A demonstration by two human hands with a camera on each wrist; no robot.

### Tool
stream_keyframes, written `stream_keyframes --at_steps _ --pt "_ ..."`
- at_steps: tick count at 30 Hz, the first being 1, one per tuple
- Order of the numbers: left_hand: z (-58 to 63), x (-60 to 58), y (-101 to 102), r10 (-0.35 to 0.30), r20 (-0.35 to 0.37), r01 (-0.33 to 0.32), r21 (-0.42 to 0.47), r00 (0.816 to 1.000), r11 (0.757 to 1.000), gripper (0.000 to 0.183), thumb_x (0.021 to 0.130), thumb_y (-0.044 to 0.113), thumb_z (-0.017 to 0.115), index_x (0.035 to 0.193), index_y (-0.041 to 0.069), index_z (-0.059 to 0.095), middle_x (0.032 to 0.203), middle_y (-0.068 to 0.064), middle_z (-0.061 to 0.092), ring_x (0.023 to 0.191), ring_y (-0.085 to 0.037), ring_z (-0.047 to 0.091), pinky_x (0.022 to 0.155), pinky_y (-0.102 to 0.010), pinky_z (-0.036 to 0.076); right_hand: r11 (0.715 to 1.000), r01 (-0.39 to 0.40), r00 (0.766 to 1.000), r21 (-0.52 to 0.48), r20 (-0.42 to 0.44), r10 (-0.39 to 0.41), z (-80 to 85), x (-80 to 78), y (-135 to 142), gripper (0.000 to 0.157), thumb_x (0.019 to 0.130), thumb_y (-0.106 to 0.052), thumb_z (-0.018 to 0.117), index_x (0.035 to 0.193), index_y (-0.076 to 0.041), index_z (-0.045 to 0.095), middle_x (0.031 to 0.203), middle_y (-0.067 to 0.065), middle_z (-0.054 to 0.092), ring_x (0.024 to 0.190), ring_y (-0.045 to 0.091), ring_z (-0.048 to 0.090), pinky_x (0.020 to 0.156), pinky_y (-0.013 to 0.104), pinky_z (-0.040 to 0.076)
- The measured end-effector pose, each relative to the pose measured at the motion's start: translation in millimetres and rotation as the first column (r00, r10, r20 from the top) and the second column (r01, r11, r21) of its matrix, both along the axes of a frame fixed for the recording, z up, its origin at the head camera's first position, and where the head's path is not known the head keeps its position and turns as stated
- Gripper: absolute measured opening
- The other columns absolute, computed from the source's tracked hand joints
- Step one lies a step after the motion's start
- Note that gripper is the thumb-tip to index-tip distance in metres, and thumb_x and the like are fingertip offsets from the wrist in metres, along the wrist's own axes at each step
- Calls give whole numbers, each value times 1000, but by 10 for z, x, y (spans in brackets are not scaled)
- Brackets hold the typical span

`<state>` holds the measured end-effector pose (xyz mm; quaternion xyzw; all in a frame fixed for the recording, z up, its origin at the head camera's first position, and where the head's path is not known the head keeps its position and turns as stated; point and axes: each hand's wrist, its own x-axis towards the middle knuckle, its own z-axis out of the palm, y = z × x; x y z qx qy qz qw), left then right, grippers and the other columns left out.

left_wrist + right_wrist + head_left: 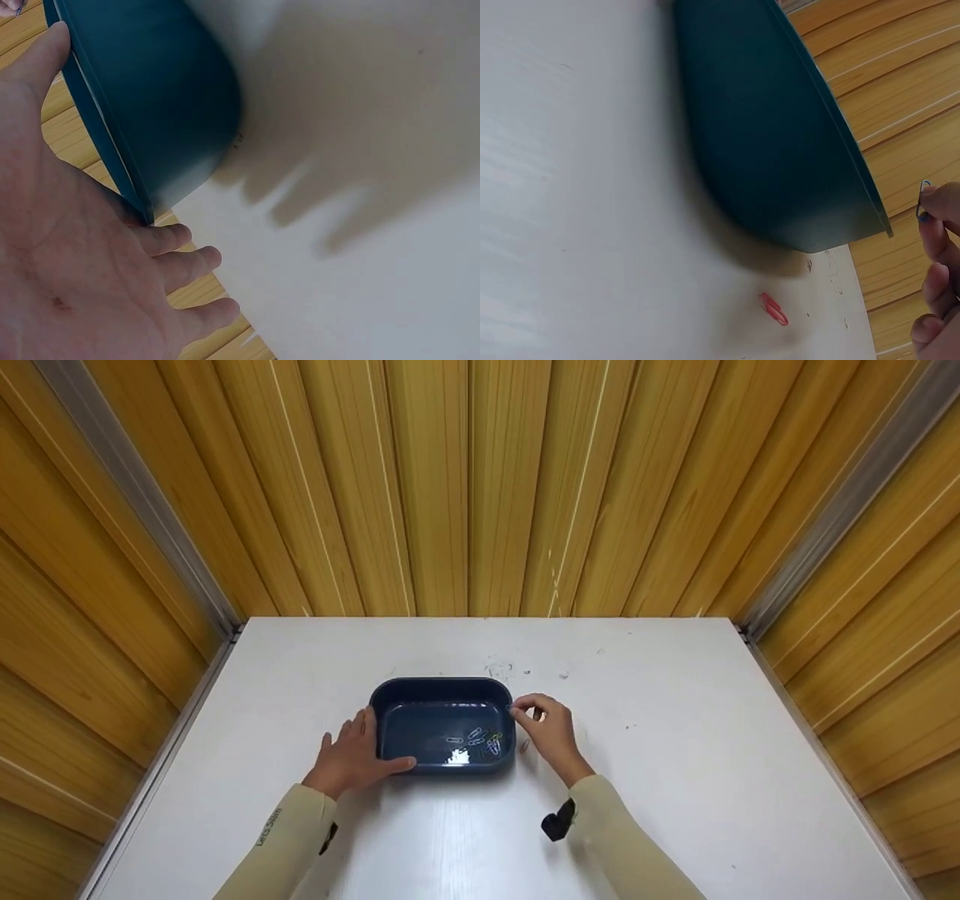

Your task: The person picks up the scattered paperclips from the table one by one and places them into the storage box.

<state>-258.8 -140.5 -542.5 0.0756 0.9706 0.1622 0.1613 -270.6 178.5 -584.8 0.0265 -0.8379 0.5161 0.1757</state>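
A dark blue rectangular tray (pixel 448 769) with rounded corners stands on the white table. Several paper clips (pixel 476 741) in white, yellow and other colours lie inside it, mostly toward its right end. My left hand (pixel 352 755) rests against the tray's left end, fingers spread and thumb over the front rim. At the right end, my right hand (pixel 551 735) pinches a small dark paper clip (pixel 920 201) between thumb and index finger, close to the rim. A red paper clip (pixel 774 308) lies on the table beside the tray, below my right hand.
The white table (pixel 675 810) reaches back to a wood-patterned wall (pixel 465 510). Similar panels and grey metal posts stand on both sides. Small dark marks (pixel 499 669) dot the table behind the tray.
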Motion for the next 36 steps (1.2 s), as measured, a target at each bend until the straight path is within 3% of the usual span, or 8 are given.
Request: stream_keyframes --at_steps 4,9,20,24,30,36 --pt "-10 -21 51 -13 -2 13 -4 1000 1000 124 74 77 59 153 -4 8 160 -24 16 147 -44 17 115 -67 10 999 -23 1000 29 10 22 2 26 32 4 82 -10 76 86 -11 75 83 1 73 75 8 57 67 29 46" --pt "-8 -40 83 -17 4 17 2 1000 1000 124 74 76 60 153 -3 8 160 -24 15 147 -44 17 115 -67 9 999 -24 999 29 42 23 15 45 61 6 83 -13 76 89 -13 76 86 0 74 75 6 55 68 27 46" --pt "-3 -50 92 -35 -5 35 -8 999 999 124 75 76 59 153 -4 7 160 -24 15 147 -44 17 115 -67 10 1000 12 999 10 50 -13 -27 46 207 7 86 -14 73 92 -12 76 89 -1 73 77 3 55 69 23 44" --pt "-15 -23 64 -28 -12 28 0 1000 1000 125 75 77 59 153 -5 7 160 -25 15 147 -44 18 114 -68 10 1000 22 998 -4 61 -22 -40 86 267 9 86 -14 73 94 -11 75 91 2 72 75 6 53 61 20 44" --pt "-21 0 13 -22 -2 22 5 1000 1000 126 74 78 58 153 -5 6 160 -25 14 147 -44 17 114 -68 8 998 52 995 29 84 -55 -72 126 350 11 87 -14 72 96 -11 75 93 0 72 79 7 55 71 22 44" --pt "5 17 -23 -16 -8 17 11 1000 1000 126 74 78 58 153 -6 6 160 -26 14 146 -45 17 114 -69 9 995 85 993 52 81 -89 -126 171 388 9 86 -13 73 95 -11 74 90 1 72 78 7 56 68 18 43"
